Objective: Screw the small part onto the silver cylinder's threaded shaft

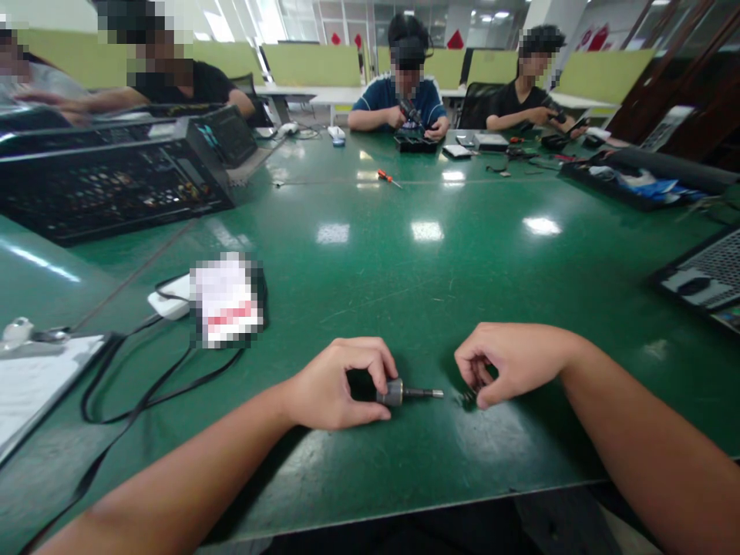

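Note:
My left hand (347, 381) is closed around a dark grey cylindrical metal part (394, 391), thumb below it and fingers above. A thin shaft (425, 393) sticks out of that part to the right, with a brighter tip, lying low over the green table. Just right of the tip, my right hand (502, 366) has its fingers curled in a pinch, thumb at the front. By the fingertips shows a small dark coil-like piece (469, 398), possibly a spring; it is blurred, and most of it is hidden by the fingers. A gap separates it from the shaft tip.
On the green table (358, 285) lie a badge with a black lanyard (228, 301), a white device (172, 299), a clipboard (52, 378) and an orange screwdriver (388, 178). Computer cases (116, 181) stand at left. Co-workers (398, 100) sit across. A perforated panel (708, 270) is at right.

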Motion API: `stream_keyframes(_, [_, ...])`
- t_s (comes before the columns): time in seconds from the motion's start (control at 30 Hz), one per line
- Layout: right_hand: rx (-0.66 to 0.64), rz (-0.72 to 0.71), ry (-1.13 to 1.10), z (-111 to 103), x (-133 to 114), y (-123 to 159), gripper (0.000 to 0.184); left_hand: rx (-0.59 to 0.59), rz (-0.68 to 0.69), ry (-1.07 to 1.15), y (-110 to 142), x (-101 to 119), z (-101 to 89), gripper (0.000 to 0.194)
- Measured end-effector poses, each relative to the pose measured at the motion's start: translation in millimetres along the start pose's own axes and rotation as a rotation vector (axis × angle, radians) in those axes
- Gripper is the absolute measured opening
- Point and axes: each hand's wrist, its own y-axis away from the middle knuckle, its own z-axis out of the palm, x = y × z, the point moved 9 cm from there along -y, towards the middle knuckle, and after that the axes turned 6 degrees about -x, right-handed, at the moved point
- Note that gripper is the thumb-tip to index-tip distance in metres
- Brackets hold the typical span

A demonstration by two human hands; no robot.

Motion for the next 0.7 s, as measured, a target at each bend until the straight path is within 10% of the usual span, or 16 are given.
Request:
stream_keyframes(0.2, [0.006,-0.149,-0.567,-22,46,-19,0.047,0.098,-0.107,0.134,1,-33,-25.9,0.021])
stream_keyframes(0.47, [0.708,-0.324,-0.909,-152,106,-50,0.047,0.846,-0.337,0.415,-21,-158,-153.3,0.047])
stream_keyframes(0.7, [1.199,-0.409,-1.000,-213,123,-82,0.029,1.007,-0.298,0.419,-66,-201,-194.3,0.033])
